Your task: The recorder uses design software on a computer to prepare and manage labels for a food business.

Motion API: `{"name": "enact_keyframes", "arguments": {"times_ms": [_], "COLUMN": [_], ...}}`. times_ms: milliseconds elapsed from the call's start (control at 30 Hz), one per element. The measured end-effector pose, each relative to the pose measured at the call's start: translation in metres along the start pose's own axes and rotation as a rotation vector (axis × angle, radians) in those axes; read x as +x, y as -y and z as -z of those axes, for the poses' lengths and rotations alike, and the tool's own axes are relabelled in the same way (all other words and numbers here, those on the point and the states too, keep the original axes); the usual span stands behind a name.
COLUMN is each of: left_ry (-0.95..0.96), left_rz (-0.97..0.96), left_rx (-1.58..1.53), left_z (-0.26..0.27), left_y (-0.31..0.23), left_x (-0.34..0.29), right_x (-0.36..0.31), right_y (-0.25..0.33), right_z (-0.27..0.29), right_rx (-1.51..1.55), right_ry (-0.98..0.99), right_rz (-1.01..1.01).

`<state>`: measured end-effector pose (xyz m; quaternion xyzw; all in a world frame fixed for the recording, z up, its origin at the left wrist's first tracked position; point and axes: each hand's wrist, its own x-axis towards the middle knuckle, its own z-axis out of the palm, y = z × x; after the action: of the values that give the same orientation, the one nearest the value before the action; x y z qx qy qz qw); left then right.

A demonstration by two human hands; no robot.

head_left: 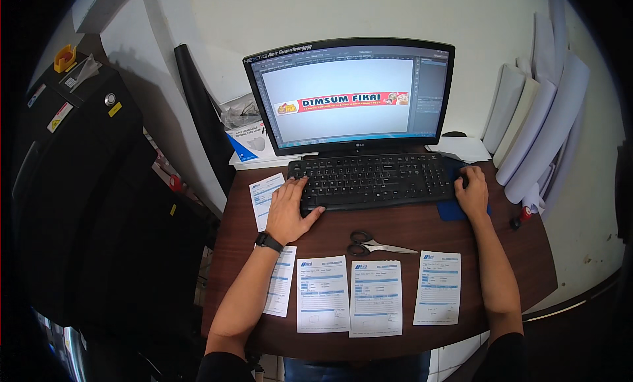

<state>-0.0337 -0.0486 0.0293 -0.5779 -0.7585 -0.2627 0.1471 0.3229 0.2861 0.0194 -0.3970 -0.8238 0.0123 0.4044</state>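
Observation:
My left hand [287,210] rests at the left end of a black keyboard [370,179], its fingertips on the keys and its thumb spread away. A black watch band circles that wrist. At the keyboard's right end, my right hand [473,194] is curled over a dark computer mouse [464,178], mostly hidden under the fingers, on a blue mouse pad [451,211]. Behind the keyboard a monitor [341,128] displays a long red banner design in an editing window. Black-handled scissors [382,247] lie in front of the keyboard.
Several printed forms [322,295] lie along the near side of the brown desk [316,233]. Rolled white sheets [537,128] lean at the right wall, near a red-and-black stamp [523,216]. A mask box [249,143] sits left of the monitor; a large black machine [86,184] stands beyond.

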Motion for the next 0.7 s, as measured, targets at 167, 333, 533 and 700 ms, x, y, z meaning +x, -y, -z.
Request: {"name": "enact_keyframes", "arguments": {"times_ms": [167, 333, 533, 700], "left_ry": [-0.016, -0.060, -0.096, -0.080], "left_rz": [-0.003, -0.041, -0.065, -0.057], "left_rx": [-0.036, -0.039, -0.052, -0.036], "left_z": [0.0021, 0.0036, 0.0058, 0.0051], "left_y": [0.0001, -0.0022, -0.0049, -0.0046], "left_x": [0.0002, 0.0017, 0.0017, 0.0004], "right_x": [0.0002, 0.0008, 0.0008, -0.0006], "right_y": [0.0053, 0.0017, 0.0012, -0.0021], "right_z": [0.0021, -0.0001, -0.0004, -0.0017], "right_rx": [0.004, -0.008, -0.001, -0.002], "right_ry": [0.002, -0.014, -0.010, 0.005], "right_rz": [-0.019, 0.004, 0.013, 0.031]}}
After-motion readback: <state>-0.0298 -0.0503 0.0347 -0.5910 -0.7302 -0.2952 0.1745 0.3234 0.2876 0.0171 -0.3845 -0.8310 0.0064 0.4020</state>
